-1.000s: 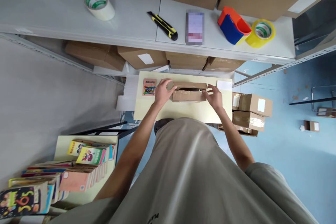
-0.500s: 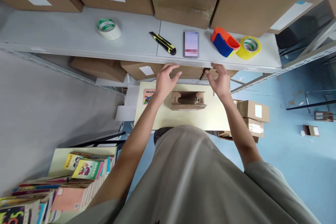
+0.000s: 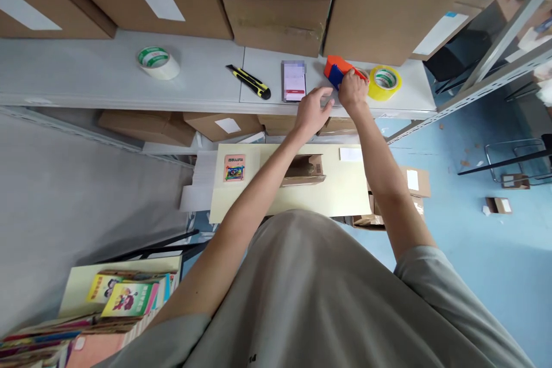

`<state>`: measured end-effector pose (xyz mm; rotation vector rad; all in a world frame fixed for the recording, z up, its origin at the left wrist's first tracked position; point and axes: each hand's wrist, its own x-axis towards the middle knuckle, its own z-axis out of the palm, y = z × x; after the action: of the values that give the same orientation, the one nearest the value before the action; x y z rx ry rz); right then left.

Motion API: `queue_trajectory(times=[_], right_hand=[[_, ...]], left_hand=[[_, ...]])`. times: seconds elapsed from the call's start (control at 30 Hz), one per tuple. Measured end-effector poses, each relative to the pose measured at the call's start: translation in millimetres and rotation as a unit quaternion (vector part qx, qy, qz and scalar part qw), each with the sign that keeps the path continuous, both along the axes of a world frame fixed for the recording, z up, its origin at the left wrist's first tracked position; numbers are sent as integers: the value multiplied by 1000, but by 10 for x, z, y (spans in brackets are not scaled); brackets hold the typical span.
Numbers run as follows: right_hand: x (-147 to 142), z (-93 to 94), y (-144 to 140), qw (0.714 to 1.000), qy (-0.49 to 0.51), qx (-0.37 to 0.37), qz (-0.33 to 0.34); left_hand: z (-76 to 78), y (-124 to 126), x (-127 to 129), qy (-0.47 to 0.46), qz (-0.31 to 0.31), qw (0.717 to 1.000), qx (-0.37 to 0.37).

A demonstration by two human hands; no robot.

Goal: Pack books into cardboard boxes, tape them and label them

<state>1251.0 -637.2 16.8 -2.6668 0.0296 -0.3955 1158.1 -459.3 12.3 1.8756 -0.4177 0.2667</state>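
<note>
On the grey shelf [image 3: 202, 63], my right hand [image 3: 353, 90] is closed around the orange and blue tape dispenser [image 3: 336, 69], covering its right part. My left hand [image 3: 314, 108] hangs at the shelf's front edge, fingers apart and nothing in them, just left of the dispenser. A phone [image 3: 294, 80] with a lit screen lies beyond the left hand. To the right of the dispenser is a roll of yellow tape [image 3: 385, 83]. Below, an open cardboard box [image 3: 304, 171] stands on the cream table [image 3: 340, 190], partly covered by my left forearm.
A yellow-black utility knife [image 3: 250, 81] and a white tape roll [image 3: 157, 62] lie farther left on the shelf. Large cartons [image 3: 276, 23] line its back. A small pink booklet [image 3: 234, 168] lies on the table. Books [image 3: 129, 299] are piled at lower left.
Both hands have moved; the right has reached forward onto the shelf and taken hold of the tape dispenser. My left hand has shifted right, towards it. The view has shifted slightly.
</note>
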Motion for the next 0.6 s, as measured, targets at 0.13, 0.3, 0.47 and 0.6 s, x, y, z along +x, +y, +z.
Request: queue_trajectory(times=[0.13, 0.3, 0.47, 0.6], right_hand=[[-830, -166, 15, 985, -46, 128, 106], [-2219, -445, 509, 919, 103, 318, 211], [-2767, -847, 955, 882, 200, 383, 188], [-2804, -954, 962, 881, 231, 356, 209]], left_hand=[[-233, 342, -683, 57, 1, 995, -88], [-529, 724, -1772, 131, 59, 979, -141], [-789, 892, -2337, 184, 134, 968, -109], [-839, 1080, -2451, 186, 129, 970, -87]])
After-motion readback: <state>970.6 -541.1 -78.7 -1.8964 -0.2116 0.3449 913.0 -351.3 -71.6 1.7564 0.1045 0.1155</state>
